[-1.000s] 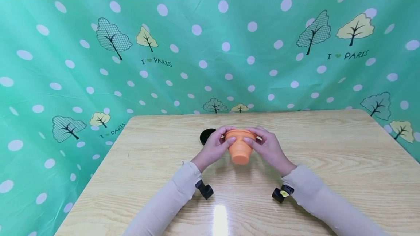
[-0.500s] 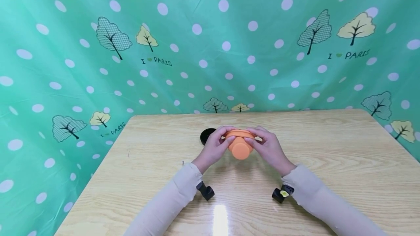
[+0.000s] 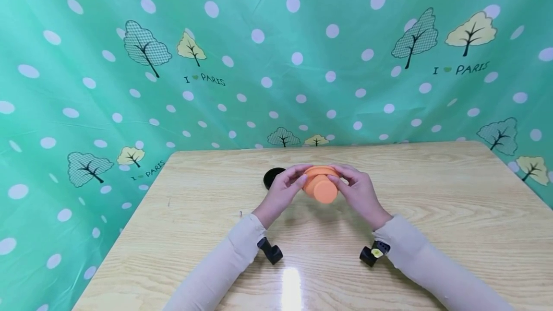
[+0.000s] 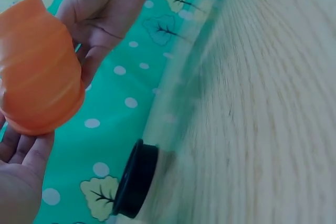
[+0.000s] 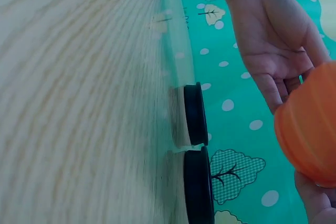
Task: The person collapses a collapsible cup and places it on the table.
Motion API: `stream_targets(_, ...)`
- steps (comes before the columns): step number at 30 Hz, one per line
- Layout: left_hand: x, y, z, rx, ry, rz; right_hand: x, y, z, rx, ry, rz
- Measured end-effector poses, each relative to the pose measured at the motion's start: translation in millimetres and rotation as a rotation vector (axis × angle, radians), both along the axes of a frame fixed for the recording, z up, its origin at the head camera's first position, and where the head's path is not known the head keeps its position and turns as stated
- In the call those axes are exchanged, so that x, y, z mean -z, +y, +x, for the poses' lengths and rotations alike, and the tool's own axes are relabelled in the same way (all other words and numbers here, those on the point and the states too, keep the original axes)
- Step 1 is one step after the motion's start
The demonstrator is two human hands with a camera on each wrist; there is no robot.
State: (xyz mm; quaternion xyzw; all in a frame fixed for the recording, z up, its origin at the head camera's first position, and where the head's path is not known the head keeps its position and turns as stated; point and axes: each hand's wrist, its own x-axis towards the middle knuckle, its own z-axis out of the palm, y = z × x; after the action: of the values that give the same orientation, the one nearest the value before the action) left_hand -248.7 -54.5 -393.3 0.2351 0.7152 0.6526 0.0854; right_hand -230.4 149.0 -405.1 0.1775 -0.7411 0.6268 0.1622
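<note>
An orange ridged collapsible cup (image 3: 325,191) is held up above the table by both hands, its base tipped toward the head camera. My left hand (image 3: 282,191) grips it on the left near the wide rim, thumb on the near side. On the opposite side my right hand (image 3: 359,191) grips it the same way. The cup's mouth faces away and its inside is hidden. In the left wrist view the ridged wall of the cup (image 4: 39,66) shows between the hands. The right wrist view has part of the cup (image 5: 310,124) cut off at the edge.
Behind my left hand a shallow black round piece (image 3: 272,177) lies on the wood-grain table (image 3: 207,186). Two black round pieces, one nearer (image 5: 198,187) and one farther (image 5: 195,115), appear in the right wrist view. A green dotted curtain (image 3: 242,76) hangs beyond the table.
The cup has tipped so that its base, which pointed down, swings up toward the head camera and slightly right. Both hands keep their grip and shift only slightly.
</note>
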Motion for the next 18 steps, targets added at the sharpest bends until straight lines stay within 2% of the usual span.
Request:
stream_targets(3,10.3,-1.0,-5.6,0.023,-0.06,0.05,-0.5,-0.6,-1.1,0.021,-0.006,-0.053)
stream_targets(6,14.1,0.3,-6.4,0.052,-0.079,0.105,0.0,0.6,-2.0,0.036,-0.023,-0.09)
stream_targets(11,15.2,2.5,-5.0,0.058,-0.041,0.151,-0.6,1.2,-1.3,0.026,-0.048,-0.116)
stream_targets(18,13.0,6.4,-1.5,0.008,0.034,0.114,-2.1,-0.7,1.2,0.028,-0.091,-0.098)
